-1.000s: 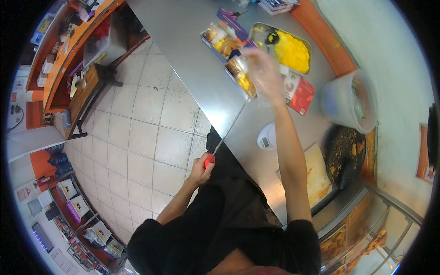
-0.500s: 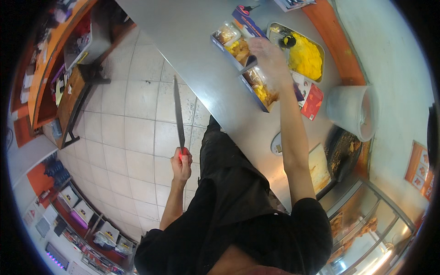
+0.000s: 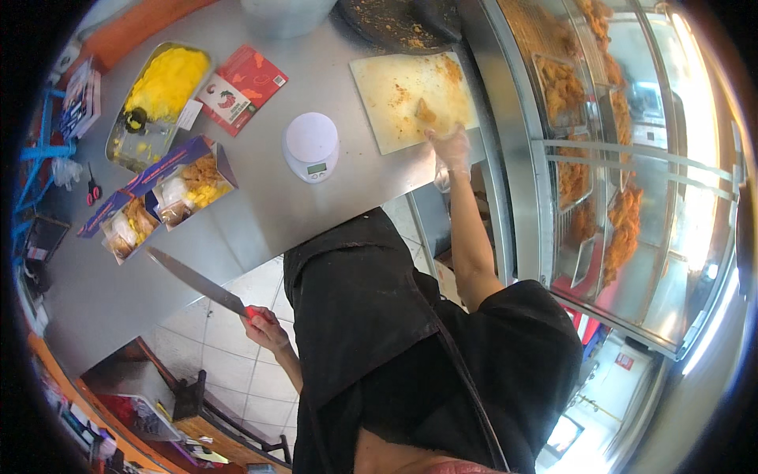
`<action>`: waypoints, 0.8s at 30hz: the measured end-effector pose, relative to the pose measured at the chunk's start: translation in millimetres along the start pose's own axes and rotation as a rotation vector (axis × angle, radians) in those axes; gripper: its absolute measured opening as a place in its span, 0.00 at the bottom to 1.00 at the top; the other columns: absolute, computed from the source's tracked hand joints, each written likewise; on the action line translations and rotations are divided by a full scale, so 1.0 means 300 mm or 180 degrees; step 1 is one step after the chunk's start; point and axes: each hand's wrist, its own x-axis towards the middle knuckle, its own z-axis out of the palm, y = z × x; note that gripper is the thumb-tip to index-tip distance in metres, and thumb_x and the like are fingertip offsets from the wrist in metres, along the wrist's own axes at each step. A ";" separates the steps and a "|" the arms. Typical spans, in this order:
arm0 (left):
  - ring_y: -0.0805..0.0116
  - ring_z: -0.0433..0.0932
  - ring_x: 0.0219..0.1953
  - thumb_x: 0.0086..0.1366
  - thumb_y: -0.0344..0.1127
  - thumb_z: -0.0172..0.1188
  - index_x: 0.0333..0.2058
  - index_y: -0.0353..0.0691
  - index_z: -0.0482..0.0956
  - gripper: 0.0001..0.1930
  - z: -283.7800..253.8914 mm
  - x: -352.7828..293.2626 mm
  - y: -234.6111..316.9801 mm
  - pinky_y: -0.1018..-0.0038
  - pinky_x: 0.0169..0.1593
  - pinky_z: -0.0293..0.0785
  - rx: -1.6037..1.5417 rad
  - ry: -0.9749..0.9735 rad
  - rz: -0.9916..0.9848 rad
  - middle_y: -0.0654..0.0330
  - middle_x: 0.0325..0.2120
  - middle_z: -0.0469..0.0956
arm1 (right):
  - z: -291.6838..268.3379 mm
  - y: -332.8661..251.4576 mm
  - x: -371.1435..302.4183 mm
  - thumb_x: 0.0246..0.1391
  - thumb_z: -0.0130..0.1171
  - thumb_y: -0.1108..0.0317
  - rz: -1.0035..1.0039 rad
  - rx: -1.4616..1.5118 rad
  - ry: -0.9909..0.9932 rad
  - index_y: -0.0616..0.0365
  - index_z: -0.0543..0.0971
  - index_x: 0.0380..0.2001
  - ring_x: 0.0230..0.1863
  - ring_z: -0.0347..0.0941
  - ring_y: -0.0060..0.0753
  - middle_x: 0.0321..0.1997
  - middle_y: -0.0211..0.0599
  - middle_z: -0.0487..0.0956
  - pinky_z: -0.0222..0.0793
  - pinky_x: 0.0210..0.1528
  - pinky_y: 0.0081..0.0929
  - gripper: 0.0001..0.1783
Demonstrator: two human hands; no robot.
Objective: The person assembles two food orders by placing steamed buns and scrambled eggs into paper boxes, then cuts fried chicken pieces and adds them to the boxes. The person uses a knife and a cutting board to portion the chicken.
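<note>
My left hand [image 3: 268, 330] is closed around the red handle of a long knife [image 3: 197, 278]. Its blade points up and left, the tip near the open food boxes. My right hand [image 3: 450, 148], in a clear plastic glove, reaches over the near edge of a white cutting board [image 3: 380, 118], fingers apart. Just beyond its fingertips lies a small piece of fried food [image 3: 425, 109] among crumbs. Two purple boxes hold yellow food, fried pieces and a wrapped white item: a right box [image 3: 196, 189] and a left box [image 3: 129, 231].
A white kitchen scale [image 3: 311, 148] stands mid-counter. Behind the boxes are a metal tray of yellow food [image 3: 167, 79] and a red leaflet [image 3: 246, 87]. Scissors [image 3: 93, 189] lie at the left. A glass cabinet [image 3: 643, 158] with fried pieces stands right, a dark crumb-strewn pan [image 3: 399, 25] behind the board.
The view has swung toward the cutting board and cabinet. My right hand has left the boxes and come to the board. The knife remains in my left hand.
</note>
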 end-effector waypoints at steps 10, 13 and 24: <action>0.67 0.72 0.19 0.73 0.49 0.54 0.38 0.36 0.75 0.19 0.012 0.014 0.038 0.70 0.26 0.68 0.1927 -0.0550 0.0414 0.57 0.19 0.73 | 0.329 -0.049 0.370 0.57 0.61 0.56 -0.1745 -0.0937 -0.0085 0.55 0.84 0.43 0.37 0.82 0.33 0.41 0.41 0.85 0.79 0.38 0.32 0.17; 0.65 0.71 0.17 0.73 0.50 0.55 0.38 0.36 0.75 0.19 0.024 -0.035 0.054 0.69 0.25 0.67 0.1638 -0.0440 0.0485 0.56 0.17 0.71 | 0.221 -0.153 0.225 0.60 0.64 0.57 -0.0841 0.0791 -0.1028 0.55 0.80 0.51 0.35 0.79 0.32 0.41 0.37 0.84 0.76 0.36 0.30 0.20; 0.73 0.65 0.17 0.74 0.53 0.53 0.32 0.39 0.72 0.21 -0.061 -0.137 -0.012 0.72 0.23 0.61 0.1151 0.0508 0.0132 0.63 0.15 0.68 | 0.220 -1.005 -0.669 0.67 0.60 0.62 -0.2094 0.3104 -0.3828 0.59 0.77 0.56 0.42 0.77 0.23 0.42 0.35 0.83 0.74 0.44 0.25 0.18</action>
